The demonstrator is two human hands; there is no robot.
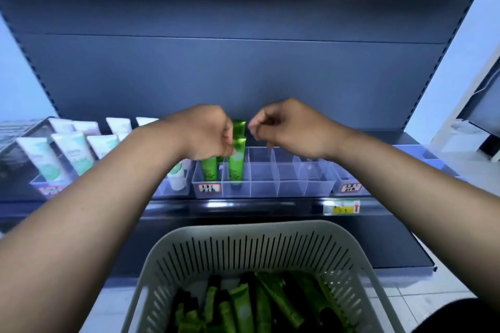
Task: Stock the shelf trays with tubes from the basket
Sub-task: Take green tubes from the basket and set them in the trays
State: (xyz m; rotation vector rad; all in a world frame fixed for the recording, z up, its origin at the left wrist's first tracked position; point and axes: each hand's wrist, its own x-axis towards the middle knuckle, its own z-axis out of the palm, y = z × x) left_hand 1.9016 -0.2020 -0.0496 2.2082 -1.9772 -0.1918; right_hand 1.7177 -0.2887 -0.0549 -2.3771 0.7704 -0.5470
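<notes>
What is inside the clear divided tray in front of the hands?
The clear divided tray holds upright green tubes in its left slots; slots further right look empty. The left hand covers some tube tops.

A shop: gondola shelf [243, 205] with price labels [343, 208].

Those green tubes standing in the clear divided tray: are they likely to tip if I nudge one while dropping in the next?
Probably yes. The green tubes stand tall and narrow on their caps, so a sideways nudge could lean them. The clear divided tray has low walls that only catch the bottom part. They look like soft plastic, likely light; the left hand is pinching one tube's top.
</notes>
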